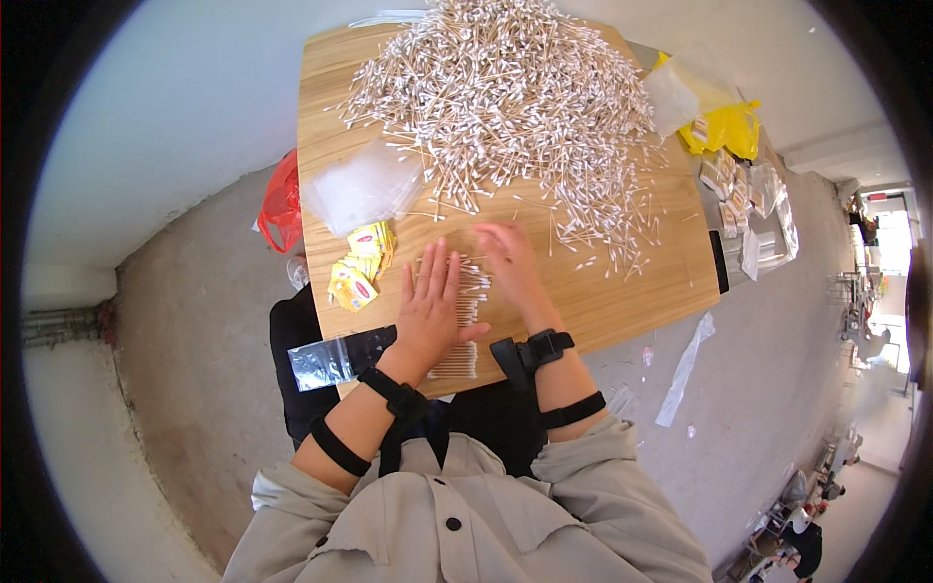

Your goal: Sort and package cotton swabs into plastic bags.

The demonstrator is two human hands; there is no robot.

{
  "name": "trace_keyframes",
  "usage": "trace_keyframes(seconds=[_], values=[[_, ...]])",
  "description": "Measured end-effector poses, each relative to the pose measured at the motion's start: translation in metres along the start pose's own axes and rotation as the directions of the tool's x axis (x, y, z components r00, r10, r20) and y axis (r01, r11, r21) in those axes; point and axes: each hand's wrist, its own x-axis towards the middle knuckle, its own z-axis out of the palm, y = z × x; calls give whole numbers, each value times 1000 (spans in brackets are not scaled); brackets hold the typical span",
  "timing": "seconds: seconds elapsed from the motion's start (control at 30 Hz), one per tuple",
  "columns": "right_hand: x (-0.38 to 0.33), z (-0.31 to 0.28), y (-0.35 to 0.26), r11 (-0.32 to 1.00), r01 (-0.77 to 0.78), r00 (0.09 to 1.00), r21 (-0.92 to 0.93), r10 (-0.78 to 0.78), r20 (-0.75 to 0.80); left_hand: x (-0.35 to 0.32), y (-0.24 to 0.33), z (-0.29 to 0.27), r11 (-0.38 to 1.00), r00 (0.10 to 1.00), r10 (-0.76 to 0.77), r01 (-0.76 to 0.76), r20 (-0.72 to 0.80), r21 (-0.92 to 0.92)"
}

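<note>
My left hand (428, 311) lies flat, palm down and fingers stretched, over a row of cotton swabs (470, 306) laid side by side near the table's front edge. Part of the row is hidden under it. Just right of the row's far end is my right hand (510, 262), its fingers loosely bent and pointing away to the left, with nothing visible in them. A large heap of loose cotton swabs (515, 97) with white tips and wooden sticks covers the far part of the table.
Yellow printed packets (362, 267) and clear plastic bags (364, 185) lie at the left of the wooden table (612, 301). A silvery zip bag (326, 361) overhangs the front left edge. A red bag (282, 204) hangs left. Bundled packs (729, 189) and a yellow bag (729, 128) sit right.
</note>
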Motion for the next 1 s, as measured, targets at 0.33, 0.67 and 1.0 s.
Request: trace_keyframes(seconds=[0.33,0.67,1.0], values=[[-33,6,10,994,-31,975,108,53,-214,34,2,-1,1000,989,-9,8,146,11],[-38,13,13,961,-55,951,272,134,-279,6,12,4,999,996,43,-41,81,-26],[-15,29,20,862,-61,961,503,186,-203,28,5,-6,1000,973,-15,9,232,26]])
